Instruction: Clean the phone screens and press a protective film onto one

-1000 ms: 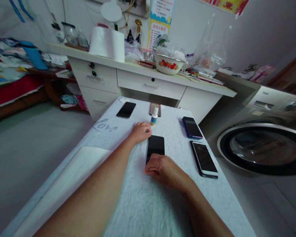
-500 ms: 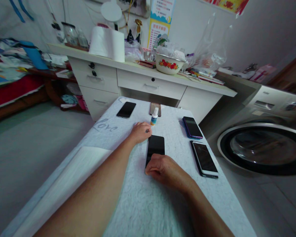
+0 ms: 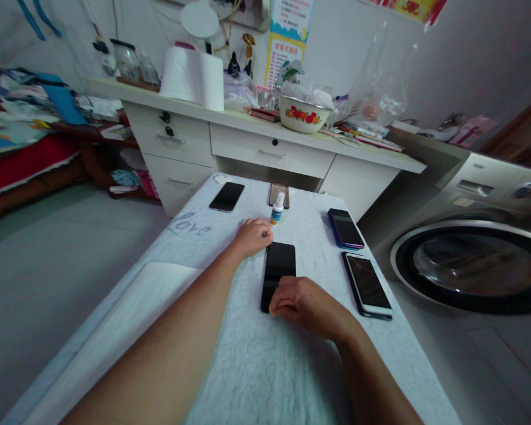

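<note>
A smartphone [image 3: 279,262] with a dark screen lies flat on the cloth-covered table, in front of me. At its far left corner rests my left hand [image 3: 253,236], fingers curled in and the thumb side against the phone's edge. What those fingers hold, if anything, is hidden. My right hand [image 3: 298,301] lies across the near end of the phone and covers its lower right part. Its fingers are bent and pinched together at the near edge, and I cannot make out what is between them. A small white spray bottle [image 3: 277,209] stands just beyond my left hand.
Another phone [image 3: 227,196] lies at the far left, and a brown-edged one [image 3: 285,190] behind the bottle. On the right are stacked phones [image 3: 346,228] and a white phone [image 3: 369,283] over a dark one. A washing machine [image 3: 451,195] stands right; a drawer desk [image 3: 248,139] is behind.
My right hand has shifted slightly to the right along the phone's near edge, uncovering its near left corner. My left hand and the phone look unmoved.
</note>
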`<state>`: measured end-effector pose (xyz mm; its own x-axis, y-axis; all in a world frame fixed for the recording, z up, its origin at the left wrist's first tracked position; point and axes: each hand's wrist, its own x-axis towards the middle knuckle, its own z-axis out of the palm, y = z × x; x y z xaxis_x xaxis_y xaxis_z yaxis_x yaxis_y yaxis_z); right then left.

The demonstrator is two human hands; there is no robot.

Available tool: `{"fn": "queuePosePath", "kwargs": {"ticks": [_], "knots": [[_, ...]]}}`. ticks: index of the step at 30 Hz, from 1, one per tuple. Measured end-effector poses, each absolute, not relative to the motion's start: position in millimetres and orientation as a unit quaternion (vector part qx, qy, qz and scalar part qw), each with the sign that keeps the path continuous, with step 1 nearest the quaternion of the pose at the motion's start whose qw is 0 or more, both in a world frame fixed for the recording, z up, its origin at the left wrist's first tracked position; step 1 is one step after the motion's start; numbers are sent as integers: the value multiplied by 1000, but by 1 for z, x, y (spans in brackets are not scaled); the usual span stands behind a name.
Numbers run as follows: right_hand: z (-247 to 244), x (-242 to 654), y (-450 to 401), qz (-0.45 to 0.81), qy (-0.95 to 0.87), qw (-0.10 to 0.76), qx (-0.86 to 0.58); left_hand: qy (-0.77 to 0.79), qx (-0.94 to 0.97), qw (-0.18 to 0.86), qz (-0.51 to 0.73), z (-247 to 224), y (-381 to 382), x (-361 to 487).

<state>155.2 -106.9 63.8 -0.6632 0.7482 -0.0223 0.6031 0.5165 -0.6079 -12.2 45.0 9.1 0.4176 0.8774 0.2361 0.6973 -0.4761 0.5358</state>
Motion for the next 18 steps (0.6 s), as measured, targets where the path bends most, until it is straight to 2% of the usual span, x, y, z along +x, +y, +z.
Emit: {"fn": "queuePosePath", "kwargs": {"ticks": [18], "knots": [[67, 185, -107, 364, -829, 97, -413, 478, 822, 180, 251, 9, 45, -12]]}}
